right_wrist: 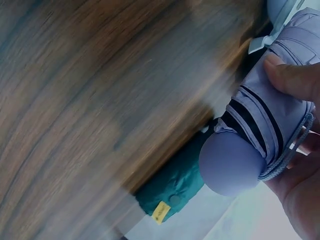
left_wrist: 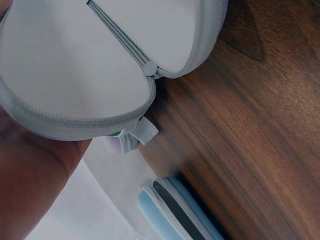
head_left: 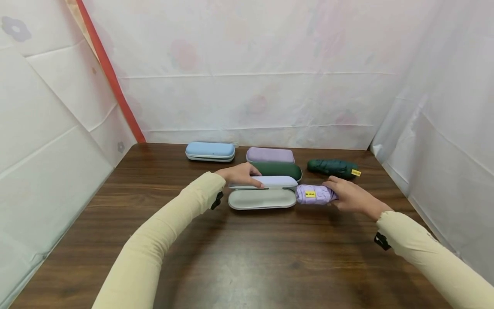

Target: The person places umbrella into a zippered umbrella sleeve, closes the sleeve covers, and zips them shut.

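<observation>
A pale lavender zippered hard case (head_left: 262, 200) lies unzipped on the table, its lid raised and its pale lining showing. My left hand (head_left: 238, 175) holds that lid, with the thumb on the inner side and the fingers behind it. The zipper slider (left_wrist: 150, 69) sits at the hinge end in the left wrist view. Just right of the case, my right hand (head_left: 349, 195) grips a folded lavender umbrella (head_left: 313, 195) with a yellow tag. Its rounded handle end (right_wrist: 232, 164) sticks out beside the fingers, and its far end is close to the case.
Behind the open case are a dark green case (head_left: 279, 170) and a purple case (head_left: 270, 155). A light blue case (head_left: 210, 150) is at the back left. Another folded umbrella, dark green (head_left: 332, 166), lies at the back right. White sheeting (head_left: 251, 98) hangs behind the wooden table (head_left: 247, 257).
</observation>
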### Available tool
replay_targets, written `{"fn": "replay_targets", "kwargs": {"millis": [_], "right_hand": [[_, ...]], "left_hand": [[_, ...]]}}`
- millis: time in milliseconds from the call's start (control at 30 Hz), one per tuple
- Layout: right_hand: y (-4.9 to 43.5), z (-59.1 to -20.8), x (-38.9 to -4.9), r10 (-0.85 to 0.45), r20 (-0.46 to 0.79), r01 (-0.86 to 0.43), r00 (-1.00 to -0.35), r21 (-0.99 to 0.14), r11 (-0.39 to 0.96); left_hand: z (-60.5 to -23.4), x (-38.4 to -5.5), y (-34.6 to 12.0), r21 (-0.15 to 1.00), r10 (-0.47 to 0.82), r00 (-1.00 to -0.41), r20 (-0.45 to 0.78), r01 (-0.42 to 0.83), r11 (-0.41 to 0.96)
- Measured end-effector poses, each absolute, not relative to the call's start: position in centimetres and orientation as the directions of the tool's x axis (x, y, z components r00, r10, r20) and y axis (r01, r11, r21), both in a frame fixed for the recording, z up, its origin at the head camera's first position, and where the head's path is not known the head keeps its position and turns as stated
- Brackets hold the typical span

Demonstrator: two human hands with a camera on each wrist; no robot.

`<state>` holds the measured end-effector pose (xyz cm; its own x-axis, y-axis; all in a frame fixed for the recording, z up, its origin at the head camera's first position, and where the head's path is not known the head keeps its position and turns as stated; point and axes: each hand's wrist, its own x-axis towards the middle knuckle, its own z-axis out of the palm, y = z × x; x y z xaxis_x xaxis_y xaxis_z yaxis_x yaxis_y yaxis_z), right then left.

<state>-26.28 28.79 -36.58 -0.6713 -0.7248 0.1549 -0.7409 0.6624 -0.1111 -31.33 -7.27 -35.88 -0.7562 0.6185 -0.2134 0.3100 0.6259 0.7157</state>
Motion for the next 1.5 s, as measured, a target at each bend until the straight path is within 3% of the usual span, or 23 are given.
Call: {"fn": "replay_targets", "kwargs": {"millis": [533, 1133, 1500], "right_hand": [[24.6, -36.4, -25.1, -0.763, 0.167, -0.781, -0.624, -0.108, 0.615], [20.0, -36.4, -22.6, -0.724, 0.190, -0.739, -0.663, -0.015, 0.674], [17.6, -37.0, -22.1, -0.735, 0.239, -0.750, -0.635, 0.034, 0.660]], "left_hand": [[-36.3, -31.5, -6.5, 0.699, 0.636, -0.743, -0.208, 0.342, 0.628], [-35.8, -30.8, -5.3, 0.701, 0.637, -0.740, -0.216, 0.337, 0.628], [-35.6, -30.5, -4.2, 0.700, 0.650, -0.735, -0.194, 0.361, 0.616]]}}
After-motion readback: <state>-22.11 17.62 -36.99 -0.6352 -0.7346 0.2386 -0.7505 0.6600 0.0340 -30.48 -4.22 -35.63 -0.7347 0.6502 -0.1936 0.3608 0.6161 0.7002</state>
